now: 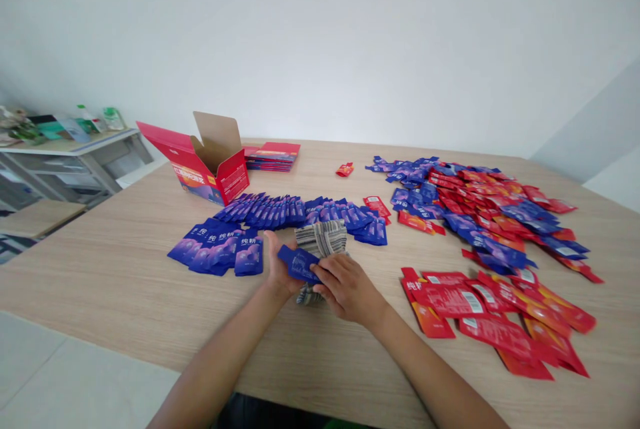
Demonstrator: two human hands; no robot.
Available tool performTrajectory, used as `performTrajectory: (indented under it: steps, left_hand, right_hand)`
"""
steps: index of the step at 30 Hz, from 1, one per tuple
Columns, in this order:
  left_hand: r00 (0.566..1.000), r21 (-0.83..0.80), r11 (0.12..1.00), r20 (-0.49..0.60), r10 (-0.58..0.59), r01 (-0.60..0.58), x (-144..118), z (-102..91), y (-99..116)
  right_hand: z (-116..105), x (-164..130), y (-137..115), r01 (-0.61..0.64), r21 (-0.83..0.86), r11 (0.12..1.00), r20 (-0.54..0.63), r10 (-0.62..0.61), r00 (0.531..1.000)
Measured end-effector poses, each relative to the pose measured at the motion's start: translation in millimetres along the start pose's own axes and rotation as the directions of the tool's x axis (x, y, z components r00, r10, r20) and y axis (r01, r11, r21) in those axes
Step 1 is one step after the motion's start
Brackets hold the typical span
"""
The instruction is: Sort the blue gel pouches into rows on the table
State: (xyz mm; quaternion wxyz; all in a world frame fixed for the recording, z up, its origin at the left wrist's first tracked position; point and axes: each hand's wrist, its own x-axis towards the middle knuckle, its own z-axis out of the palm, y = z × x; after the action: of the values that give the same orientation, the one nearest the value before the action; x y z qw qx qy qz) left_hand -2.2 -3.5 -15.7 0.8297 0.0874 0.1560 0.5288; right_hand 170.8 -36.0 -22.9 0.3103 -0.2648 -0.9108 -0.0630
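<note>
Both my hands meet at the table's middle. My left hand (278,269) and my right hand (347,289) hold one blue pouch (299,263) between them, lying flat over a striped grey cloth (321,239). Just left of my hands lies a fan of blue pouches (218,250). Behind the cloth runs a long row of blue pouches (300,211).
An open red carton (207,165) stands at the back left, with flat red cartons (273,154) stacked behind it. A mixed heap of red and blue pouches (480,205) covers the right. Red pouches (495,319) lie at the near right. A shelf (65,149) stands far left.
</note>
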Motion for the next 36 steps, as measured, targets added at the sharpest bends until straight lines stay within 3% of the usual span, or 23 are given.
performTrajectory:
  steps: [5,7,9,11,14,15,17,18,20,22,24,26,28,32,36]
  left_hand:
    - [0.994,0.016,0.996,-0.071,0.086,-0.085,6.5,1.2,9.4]
    - [0.996,0.029,0.996,-0.046,0.081,-0.080,8.1,1.2,8.9]
    - [0.998,0.045,0.998,-0.028,0.049,-0.048,9.5,2.4,6.3]
    - [0.999,0.057,0.998,-0.043,-0.012,0.015,10.8,4.0,2.6]
    - [0.993,0.064,0.993,-0.066,-0.094,0.098,11.7,5.4,-3.0]
    - [0.993,0.068,0.992,-0.059,-0.102,0.106,11.5,5.6,-4.7]
    - [0.995,0.081,0.992,-0.029,-0.097,0.099,10.1,6.3,-7.6]
    - [0.996,0.089,0.992,-0.011,-0.092,0.092,9.0,6.8,-9.0]
    - [0.996,0.109,0.991,0.020,-0.082,0.079,6.8,8.4,-11.6]
    - [0.997,0.129,0.989,0.034,-0.072,0.067,4.7,10.5,-13.8]
    - [0.998,0.142,0.989,0.035,-0.057,0.052,3.1,12.7,-15.4]
    - [0.999,0.146,0.989,0.026,-0.036,0.032,2.2,14.4,-16.4]
    - [1.000,0.152,0.988,-0.007,-0.029,0.030,2.5,14.9,-17.8]
    - [0.979,0.197,0.971,-0.178,-0.099,0.134,6.0,11.5,-24.6]
    - [0.958,0.222,0.954,-0.247,-0.143,0.200,8.5,5.5,-34.6]
  right_hand:
    - [3.8,-3.0,-2.4,-0.062,0.162,0.985,-0.003,0.063,0.998]
    - [5.3,-3.3,-4.4,-0.120,0.309,0.944,-0.067,0.148,0.987]
    - [7.2,-2.4,-5.9,-0.214,0.482,0.850,-0.128,0.310,0.942]
    - [10.3,-0.1,-6.0,-0.327,0.645,0.690,-0.156,0.538,0.828]
    - [16.7,4.4,-0.7,-0.404,0.824,0.397,-0.103,0.806,0.582]
    - [18.6,5.4,2.3,-0.401,0.862,0.311,-0.059,0.846,0.530]
    - [20.7,6.3,8.8,-0.403,0.891,0.211,0.010,0.877,0.481]
    - [20.8,6.2,11.5,-0.420,0.884,0.205,0.020,0.881,0.472]
    - [19.7,5.2,15.0,-0.479,0.834,0.275,-0.028,0.887,0.460]
    - [18.0,4.3,15.5,-0.528,0.763,0.373,-0.106,0.878,0.467]
    - [17.4,4.2,14.2,-0.539,0.734,0.413,-0.134,0.866,0.482]
    - [17.8,4.9,13.0,-0.524,0.759,0.386,-0.119,0.874,0.472]
    - [17.8,6.2,13.1,-0.507,0.796,0.330,-0.103,0.900,0.424]
    - [10.5,8.7,16.6,-0.500,0.811,0.303,-0.143,0.932,0.333]
    - [-0.7,9.3,20.3,-0.509,0.794,0.333,-0.187,0.930,0.317]
